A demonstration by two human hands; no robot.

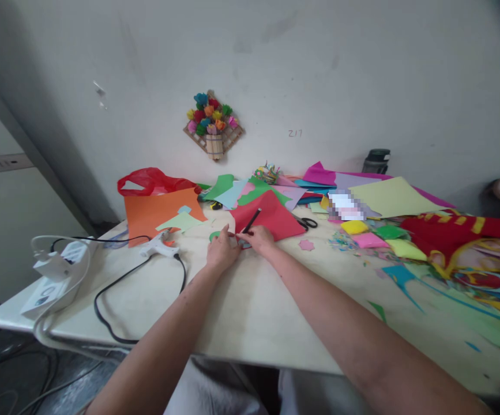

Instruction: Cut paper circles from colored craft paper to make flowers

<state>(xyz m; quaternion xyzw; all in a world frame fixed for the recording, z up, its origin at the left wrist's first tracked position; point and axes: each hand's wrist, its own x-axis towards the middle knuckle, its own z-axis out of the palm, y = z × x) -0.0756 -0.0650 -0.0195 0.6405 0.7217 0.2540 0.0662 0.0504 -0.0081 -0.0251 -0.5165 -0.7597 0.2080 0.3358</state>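
My right hand grips a black pen, tilted with its lower end down at the near left edge of a red paper sheet. Close beside it my left hand rests with bent fingers at that same edge. Its fingertips are pressed down on something small that they partly hide. A round green piece shows just left of that hand. Black-handled scissors lie at the sheet's right corner, partly under it. A pink flower-shaped cutout is on the table, right of my right hand.
Left lie a white glue gun with a black cord, a power strip and orange paper. Behind are a red plastic bag and coloured sheets. Right are colourful packets, paper scraps and red fabric.
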